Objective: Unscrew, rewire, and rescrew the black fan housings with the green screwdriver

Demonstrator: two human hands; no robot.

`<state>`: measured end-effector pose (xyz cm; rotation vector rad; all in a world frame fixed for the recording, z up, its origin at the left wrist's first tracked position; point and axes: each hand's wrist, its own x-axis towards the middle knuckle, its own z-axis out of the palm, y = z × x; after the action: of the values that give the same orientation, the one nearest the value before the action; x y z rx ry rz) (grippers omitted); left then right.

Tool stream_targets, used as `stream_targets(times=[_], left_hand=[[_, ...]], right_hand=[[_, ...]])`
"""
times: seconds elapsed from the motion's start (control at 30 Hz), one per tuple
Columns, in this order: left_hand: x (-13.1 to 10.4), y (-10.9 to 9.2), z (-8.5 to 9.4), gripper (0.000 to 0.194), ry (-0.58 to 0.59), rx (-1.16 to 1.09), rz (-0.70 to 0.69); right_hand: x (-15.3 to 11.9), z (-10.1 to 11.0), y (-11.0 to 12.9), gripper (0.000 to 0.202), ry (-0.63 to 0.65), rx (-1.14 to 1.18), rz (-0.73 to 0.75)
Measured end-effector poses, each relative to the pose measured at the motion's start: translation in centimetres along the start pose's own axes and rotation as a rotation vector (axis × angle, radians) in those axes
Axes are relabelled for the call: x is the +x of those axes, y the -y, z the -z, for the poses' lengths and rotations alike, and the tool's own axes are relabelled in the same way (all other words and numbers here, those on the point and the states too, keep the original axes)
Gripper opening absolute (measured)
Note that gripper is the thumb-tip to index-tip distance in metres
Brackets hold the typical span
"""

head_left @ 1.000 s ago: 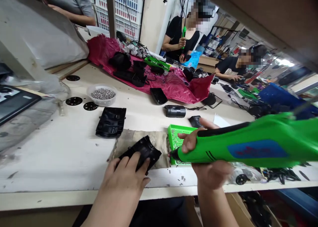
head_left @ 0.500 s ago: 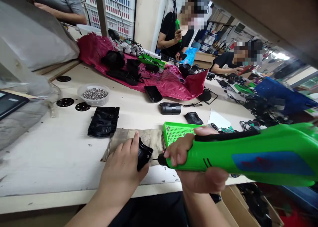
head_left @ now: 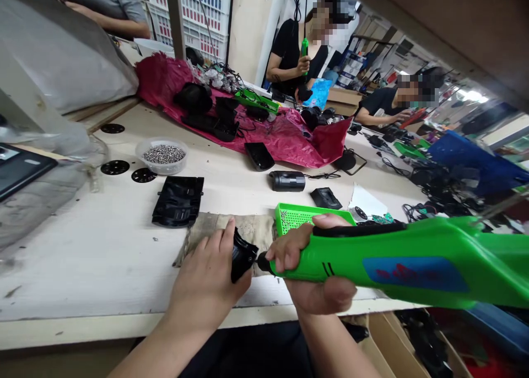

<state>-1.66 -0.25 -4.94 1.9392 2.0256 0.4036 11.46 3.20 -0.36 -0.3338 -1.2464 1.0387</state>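
Note:
My left hand (head_left: 210, 270) is closed around a curved black plastic housing (head_left: 243, 257), holding it over a worn cloth pad (head_left: 215, 223). In my right hand (head_left: 306, 268) lies a green electric screwdriver (head_left: 397, 262) with a blue label, held level. Its black nose points left and meets the housing's right end, where the bit is mostly hidden. Just behind my right hand sits a green perforated tray (head_left: 289, 219) with small screws in it. A ribbed black shell (head_left: 178, 200) rests on the table beyond my left hand.
A clear tub of screws (head_left: 163, 156) stands back left, near flat black discs (head_left: 114, 167). Farther back, a magenta plastic sheet (head_left: 289, 138) bears black parts. A black cylinder (head_left: 288, 181) and a black block (head_left: 325, 198) lie behind the tray. Co-workers (head_left: 300, 58) sit across.
My right hand has brought the screwdriver left, so its nose now reaches the housing; a gap with the bare bit showed before. My left hand keeps its hold. The view has shifted slightly.

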Motion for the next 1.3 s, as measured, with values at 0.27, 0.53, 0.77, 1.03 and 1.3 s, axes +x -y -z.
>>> stream_targets(times=[0.27, 0.53, 0.77, 1.03, 1.3], left_hand=[[0.3, -0.3, 0.4, 0.08, 0.057, 0.02, 0.015], [0.1, -0.1, 0.3, 0.078, 0.029, 0.004, 0.001], [0.3, -0.3, 0.6, 0.08, 0.077, 0.008, 0.015], [0.2, -0.2, 0.3, 0.079, 0.049, 0.026, 0.006], [-0.3, 0.2, -1.4, 0.073, -0.051, -0.055, -0.074]], right_hand=[[0.0, 0.1, 0.3, 0.044, 0.001, 0.015, -0.019], [0.0, 0.1, 0.3, 0.043, -0.016, -0.006, -0.046], [-0.1, 0.0, 0.2, 0.044, -0.043, -0.006, -0.037], [0.3, 0.0, 0.2, 0.045, -0.049, -0.057, -0.015], [-1.2, -0.4, -3.1, 0.037, -0.002, 0.025, -0.042]])
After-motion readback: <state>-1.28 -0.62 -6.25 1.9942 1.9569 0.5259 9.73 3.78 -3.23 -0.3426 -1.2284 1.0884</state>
